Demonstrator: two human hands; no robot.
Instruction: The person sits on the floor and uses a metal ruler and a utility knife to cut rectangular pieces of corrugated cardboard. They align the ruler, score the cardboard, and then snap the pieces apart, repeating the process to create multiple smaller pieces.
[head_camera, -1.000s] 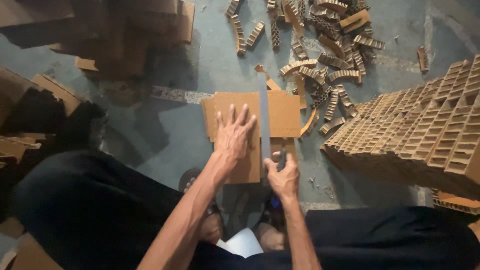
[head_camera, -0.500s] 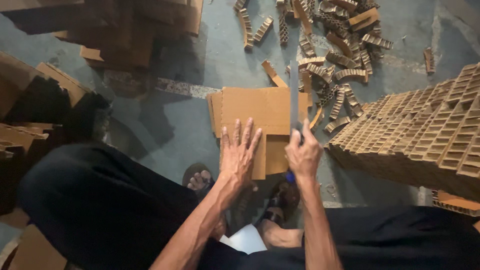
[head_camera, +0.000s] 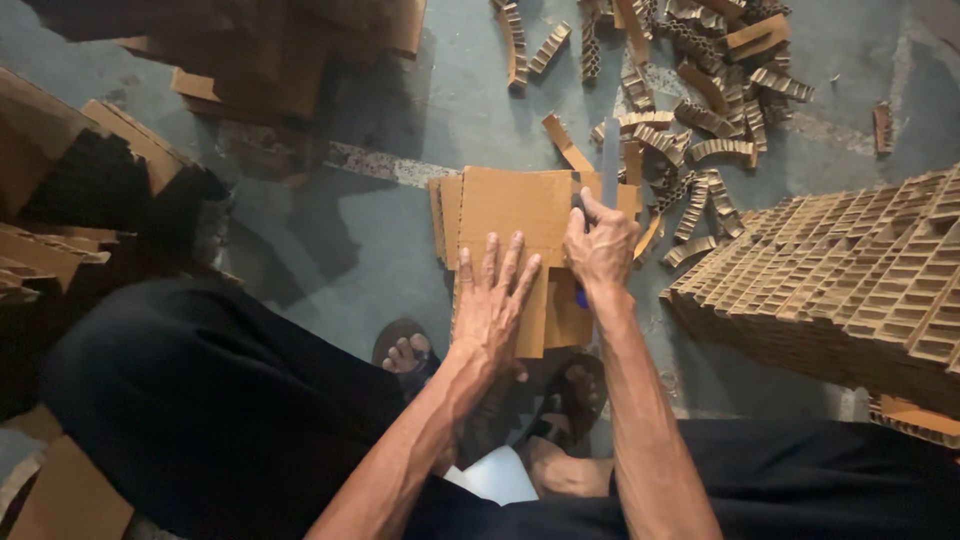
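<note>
Brown cardboard sheets lie stacked on the grey floor. The left hand presses flat on them, fingers spread. The right hand grips a long blade upright. A honeycomb cardboard block stands right. Since half a second ago, the blade has shifted slightly farther forward.

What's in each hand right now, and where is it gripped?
The right hand grips a knife by its handle, mostly hidden in the fist, the blade pointing away. The left hand holds nothing; it lies flat, fingers spread, on the cardboard stack.
</note>
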